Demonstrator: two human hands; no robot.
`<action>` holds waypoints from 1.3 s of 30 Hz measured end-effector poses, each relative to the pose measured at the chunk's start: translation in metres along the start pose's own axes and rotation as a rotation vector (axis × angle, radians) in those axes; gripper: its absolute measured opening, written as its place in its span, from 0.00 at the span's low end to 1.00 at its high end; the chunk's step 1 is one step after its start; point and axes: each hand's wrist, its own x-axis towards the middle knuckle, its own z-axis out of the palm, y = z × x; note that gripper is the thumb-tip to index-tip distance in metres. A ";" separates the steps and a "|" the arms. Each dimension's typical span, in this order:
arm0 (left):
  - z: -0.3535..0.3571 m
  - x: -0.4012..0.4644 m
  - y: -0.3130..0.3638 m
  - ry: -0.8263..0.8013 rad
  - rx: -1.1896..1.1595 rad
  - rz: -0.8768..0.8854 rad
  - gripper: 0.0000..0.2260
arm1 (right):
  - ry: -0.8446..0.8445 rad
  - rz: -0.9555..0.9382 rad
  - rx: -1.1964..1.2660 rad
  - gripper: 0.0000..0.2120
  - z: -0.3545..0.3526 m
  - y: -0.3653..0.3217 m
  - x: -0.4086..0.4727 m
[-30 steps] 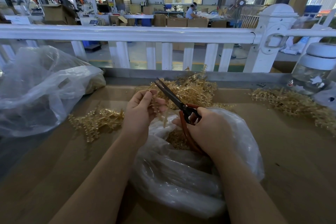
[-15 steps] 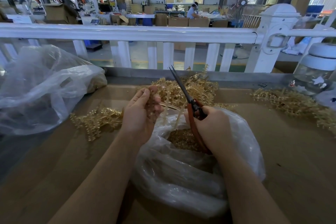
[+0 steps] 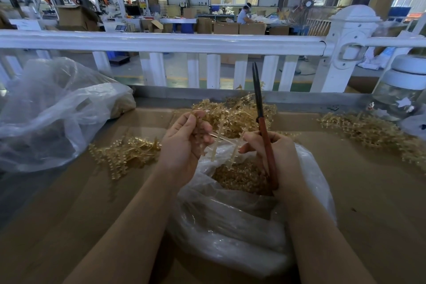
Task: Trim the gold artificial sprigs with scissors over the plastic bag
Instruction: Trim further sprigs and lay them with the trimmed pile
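Left hand [image 3: 184, 143] was raised palm-up over the mouth of the plastic bag [image 3: 242, 221], forearm running up from the lower left; fingers were curled narrowly, pinching one gold sprig [image 3: 219, 139] at its leafy end. The sprig's pale bare stems crossed the gap between the hands and pointed down toward the bag opening. Right hand [image 3: 274, 157] was held just beside it, knuckles outward, forearm rising from the lower right. Its fingers were closed around the red handles of the scissors [image 3: 261, 122], while fingertips [image 3: 245, 150] touched the far end of the sprig's stems. Scissor blades were together and stood nearly upright, tips reaching in front of the white railing [image 3: 175, 42]. The bag was clear, crumpled, open at the top, with a heap of gold trimmings [image 3: 239, 177] visible inside directly under both hands. The bag sat on the brown cardboard-covered table [image 3: 69, 214]. Loose gold sprigs lay in piles on the table: one behind the hands [image 3: 232, 110], one left [image 3: 124, 154], one far right [image 3: 368, 129]. A second, larger clear bag [image 3: 53, 110] rested at the left edge.
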 end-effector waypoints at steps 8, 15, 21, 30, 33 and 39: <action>-0.002 0.000 0.000 -0.074 -0.014 -0.035 0.15 | 0.007 -0.011 0.016 0.10 -0.001 0.002 0.001; -0.002 0.001 0.000 -0.128 0.013 -0.045 0.17 | 0.009 0.012 0.092 0.09 -0.003 -0.002 -0.002; -0.003 0.000 0.001 -0.148 0.008 -0.054 0.19 | 0.005 0.021 0.133 0.09 -0.002 -0.003 -0.003; -0.005 0.001 0.001 -0.148 0.048 -0.036 0.20 | 0.010 0.028 0.131 0.08 -0.003 -0.004 -0.002; -0.005 0.002 0.001 -0.139 0.064 -0.037 0.18 | -0.002 0.017 0.127 0.09 -0.003 -0.006 -0.004; -0.005 0.000 -0.001 -0.109 0.113 -0.019 0.19 | -0.026 0.021 0.093 0.11 -0.005 -0.010 -0.008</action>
